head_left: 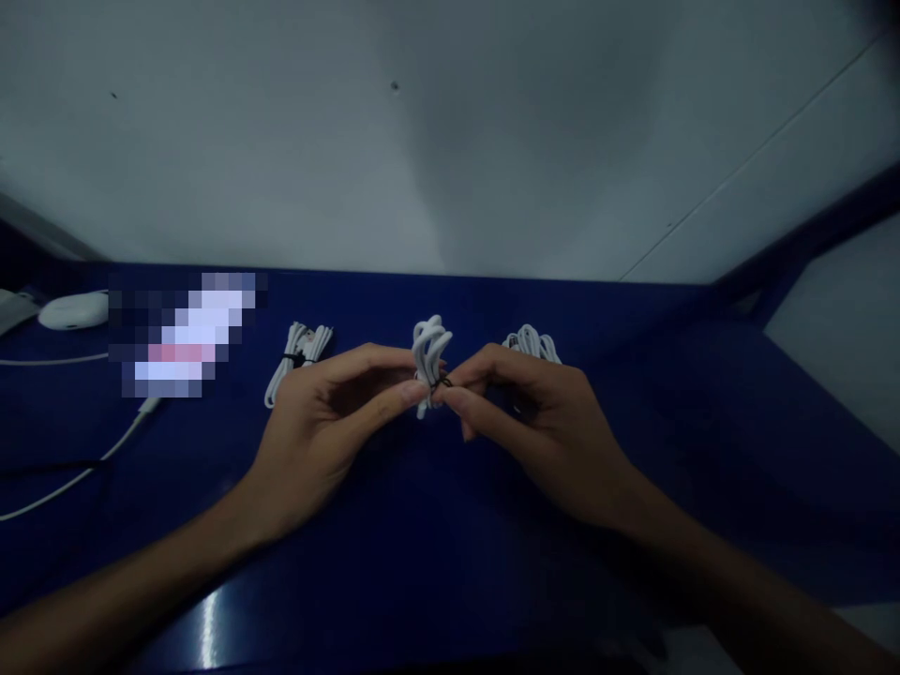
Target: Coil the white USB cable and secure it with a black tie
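A folded white cable (pixel 430 347) stands upright between my hands, held above the blue table. My left hand (pixel 330 417) pinches the bundle at its lower part, thumb in front. A thin black twist tie (pixel 442 382) goes around the bundle's middle, and the thumb and fingertips of my right hand (pixel 541 422) are closed on its end. Behind my left hand lies a white cable bundle (pixel 299 352) bound with black ties. Another white cable bundle (pixel 531 343) lies behind my right hand, which hides part of it.
On the left of the blue table (pixel 394 562) lies a lit, pixelated device (pixel 197 333) with a white charging cable (pixel 127 436) plugged in. A white rounded case (pixel 74 310) sits beside it. A pale wall (pixel 295 169) rises behind the table; a blue frame (pixel 794 248) stands right.
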`<state>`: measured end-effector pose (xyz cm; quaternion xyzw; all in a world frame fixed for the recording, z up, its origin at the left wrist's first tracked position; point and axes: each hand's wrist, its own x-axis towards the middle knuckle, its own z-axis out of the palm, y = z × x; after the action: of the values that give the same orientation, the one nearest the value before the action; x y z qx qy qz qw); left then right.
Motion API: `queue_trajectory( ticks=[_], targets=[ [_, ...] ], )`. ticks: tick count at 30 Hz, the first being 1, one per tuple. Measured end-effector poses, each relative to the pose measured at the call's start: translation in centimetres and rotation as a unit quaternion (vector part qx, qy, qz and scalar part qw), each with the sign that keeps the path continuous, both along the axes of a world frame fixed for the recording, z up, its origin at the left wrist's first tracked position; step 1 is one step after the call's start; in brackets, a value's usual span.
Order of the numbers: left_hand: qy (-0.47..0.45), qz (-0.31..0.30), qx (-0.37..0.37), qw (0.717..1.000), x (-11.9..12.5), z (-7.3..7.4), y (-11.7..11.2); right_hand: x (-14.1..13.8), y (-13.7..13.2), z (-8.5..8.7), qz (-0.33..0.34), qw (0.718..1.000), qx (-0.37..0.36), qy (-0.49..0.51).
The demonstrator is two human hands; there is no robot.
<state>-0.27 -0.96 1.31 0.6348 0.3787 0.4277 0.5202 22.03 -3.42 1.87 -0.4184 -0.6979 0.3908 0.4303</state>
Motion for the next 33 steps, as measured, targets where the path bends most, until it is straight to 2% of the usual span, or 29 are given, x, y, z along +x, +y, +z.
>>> queue_trajectory(
  ticks=[9, 13, 15, 20, 22, 27, 33],
  targets=[
    [0.016, 0.016, -0.015, 1.0, 0.0, 0.1, -0.2, -0.2, -0.1, -0.2, -0.034, 0.999, 0.004, 0.019],
    [0.012, 0.004, -0.016, 1.0, 0.0, 0.1, -0.1, -0.1, -0.2, -0.5, -0.044, 0.999, 0.019, 0.025],
    [0.002, -0.006, -0.02, 1.0, 0.0, 0.1, -0.2, -0.1, -0.3, -0.6, -0.05, 0.998, 0.042, 0.015],
    [-0.011, -0.012, -0.028, 0.999, 0.1, 0.2, -0.3, -0.2, -0.2, -0.9, -0.071, 0.981, 0.166, -0.068],
    [-0.014, -0.016, -0.028, 0.999, 0.1, 0.1, -0.3, -0.2, -0.1, -0.9, -0.073, 0.977, 0.183, -0.085],
    [-0.01, -0.026, -0.024, 0.999, 0.0, 0.0, -0.4, 0.0, 0.2, -0.5, -0.064, 0.977, 0.17, -0.107],
    [0.003, -0.015, -0.017, 1.0, 0.2, 0.0, -0.3, 0.1, 0.2, 0.2, -0.037, 0.995, 0.072, -0.052]
  ],
)
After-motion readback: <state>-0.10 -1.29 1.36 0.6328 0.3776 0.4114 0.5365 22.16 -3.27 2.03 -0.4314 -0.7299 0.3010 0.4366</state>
